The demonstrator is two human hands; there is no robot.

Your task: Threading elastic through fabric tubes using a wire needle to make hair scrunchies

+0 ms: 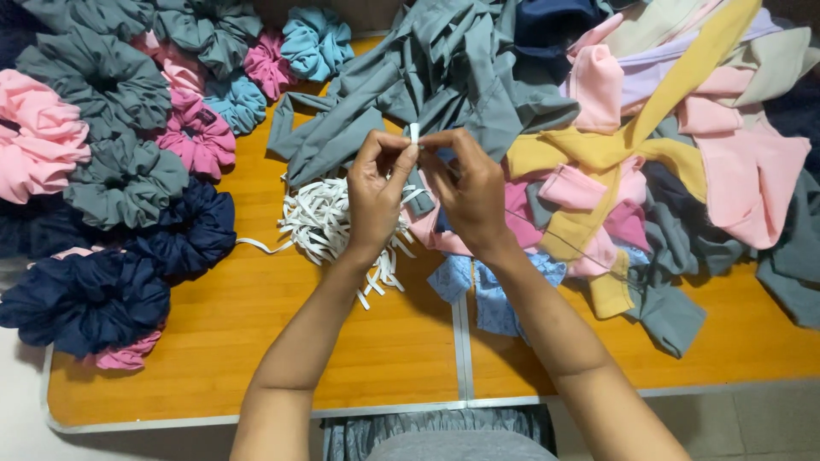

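From the head view, our left hand (376,192) and right hand (468,192) meet above the wooden table (256,341), each grip pinching the short white elastic strip (414,132) upright between fingertips. We judge it best to keep the ends aligned and taut, clear of the grey fabric pieces (427,68) and the elastic pile (329,224).

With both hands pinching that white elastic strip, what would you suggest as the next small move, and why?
Probably pull the elastic strip taut between the left hand and right hand: both pinch it at its end, above the pile of cut elastic.
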